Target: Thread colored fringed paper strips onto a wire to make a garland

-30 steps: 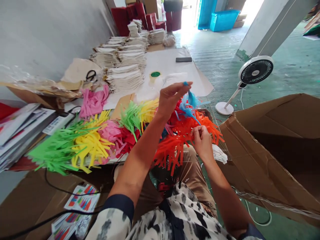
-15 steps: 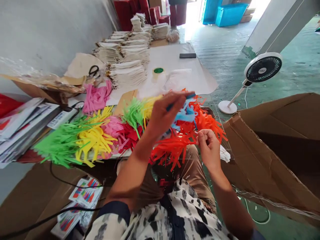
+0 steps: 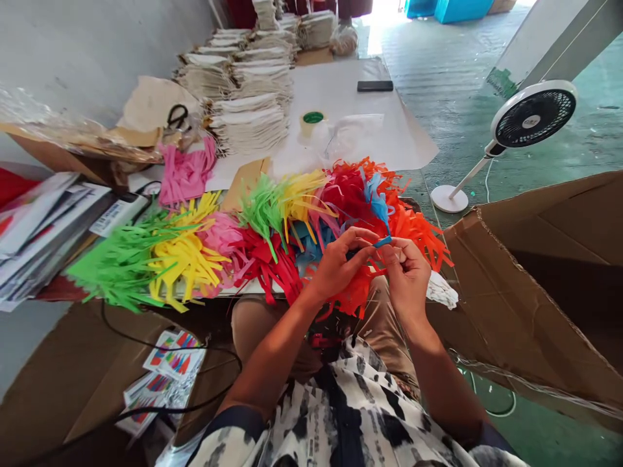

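Note:
Between my two hands is a blue paper tassel (image 3: 382, 242), its twisted top pinched while some light-blue strips fan up and away over the pile. My left hand (image 3: 343, 263) closes its fingertips on the tassel's left end. On the other end, the thumb and fingers of my right hand (image 3: 407, 269) are pressed together. Around them lie orange tassels (image 3: 421, 233) and dark red tassels (image 3: 345, 188). Further left along the table edge are yellow tassels (image 3: 192, 263), green tassels (image 3: 121, 266) and pink tassels (image 3: 226, 240).
Stacks of white bundles (image 3: 253, 123) line the wall side. A tape roll (image 3: 312, 123) and a black phone-like slab (image 3: 374, 85) lie on white sheeting. Scissors (image 3: 178, 117) rest at the left. To the right are a large cardboard box (image 3: 525, 292) and a standing fan (image 3: 533, 120).
My left hand has come down from above the pile to meet my right hand, bringing the blue tassel's end between them. The view has tilted slightly downward.

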A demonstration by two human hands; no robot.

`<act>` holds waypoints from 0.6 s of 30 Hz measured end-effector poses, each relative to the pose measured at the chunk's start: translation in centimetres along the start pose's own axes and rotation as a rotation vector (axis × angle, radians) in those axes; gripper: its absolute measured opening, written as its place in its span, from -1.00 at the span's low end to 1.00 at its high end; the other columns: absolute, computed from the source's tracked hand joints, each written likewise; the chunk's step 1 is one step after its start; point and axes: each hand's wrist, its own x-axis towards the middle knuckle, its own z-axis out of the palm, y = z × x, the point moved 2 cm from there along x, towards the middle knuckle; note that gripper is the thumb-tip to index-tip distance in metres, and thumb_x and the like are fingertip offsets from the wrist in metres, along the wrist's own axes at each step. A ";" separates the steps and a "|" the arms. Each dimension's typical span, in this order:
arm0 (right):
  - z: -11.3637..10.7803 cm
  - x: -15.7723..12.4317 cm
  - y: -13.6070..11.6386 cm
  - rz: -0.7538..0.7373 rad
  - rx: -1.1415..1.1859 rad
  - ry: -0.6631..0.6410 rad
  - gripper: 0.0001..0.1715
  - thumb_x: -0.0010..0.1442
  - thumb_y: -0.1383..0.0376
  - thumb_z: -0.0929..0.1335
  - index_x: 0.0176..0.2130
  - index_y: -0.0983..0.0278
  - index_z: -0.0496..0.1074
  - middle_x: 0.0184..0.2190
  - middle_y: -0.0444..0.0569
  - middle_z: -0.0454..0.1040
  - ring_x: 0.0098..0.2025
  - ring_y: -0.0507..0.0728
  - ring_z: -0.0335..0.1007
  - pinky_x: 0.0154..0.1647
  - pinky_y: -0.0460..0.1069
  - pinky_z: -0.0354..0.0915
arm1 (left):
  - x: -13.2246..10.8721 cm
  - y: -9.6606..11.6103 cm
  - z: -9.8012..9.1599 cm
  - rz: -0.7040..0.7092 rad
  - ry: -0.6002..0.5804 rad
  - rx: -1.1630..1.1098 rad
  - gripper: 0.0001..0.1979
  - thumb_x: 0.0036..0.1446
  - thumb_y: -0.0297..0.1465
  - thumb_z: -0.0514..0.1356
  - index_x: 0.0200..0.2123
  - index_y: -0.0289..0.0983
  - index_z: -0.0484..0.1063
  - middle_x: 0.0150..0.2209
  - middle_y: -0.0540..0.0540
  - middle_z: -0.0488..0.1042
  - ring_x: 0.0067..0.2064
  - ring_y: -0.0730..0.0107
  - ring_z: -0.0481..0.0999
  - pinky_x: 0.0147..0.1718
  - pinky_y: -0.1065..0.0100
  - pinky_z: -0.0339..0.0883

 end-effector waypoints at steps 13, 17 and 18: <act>0.7 0.3 0.1 -0.002 -0.077 -0.014 -0.66 0.33 0.05 0.46 -0.35 0.22 0.49 -0.51 -0.23 0.28 -0.48 0.00 0.10 -0.47 -0.06 0.08 | -0.8 -1.0 -1.4 0.115 -0.002 0.137 -0.74 0.50 -0.25 0.19 0.12 -0.20 0.53 -0.08 -0.12 0.70 -0.09 0.36 0.70 -0.09 0.36 0.50; 1.1 0.3 -0.1 0.010 -0.151 0.031 -0.71 0.28 0.14 0.41 -0.42 0.20 0.36 -0.56 -0.27 0.15 -0.51 0.00 0.02 -0.50 -0.05 0.00 | -1.2 -0.5 -1.3 0.239 0.073 0.338 -0.79 0.51 -0.32 0.17 0.05 -0.20 0.58 -0.06 -0.12 0.69 -0.04 0.35 0.69 -0.01 0.32 0.49; 1.2 0.3 -0.2 0.007 -0.179 0.039 -0.73 0.27 0.16 0.40 -0.42 0.19 0.35 -0.56 -0.28 0.15 -0.52 0.00 0.02 -0.49 -0.04 0.00 | -1.3 -0.4 -1.3 0.248 0.083 0.370 -0.79 0.51 -0.32 0.16 0.04 -0.19 0.58 -0.07 -0.12 0.70 -0.04 0.34 0.68 0.01 0.31 0.49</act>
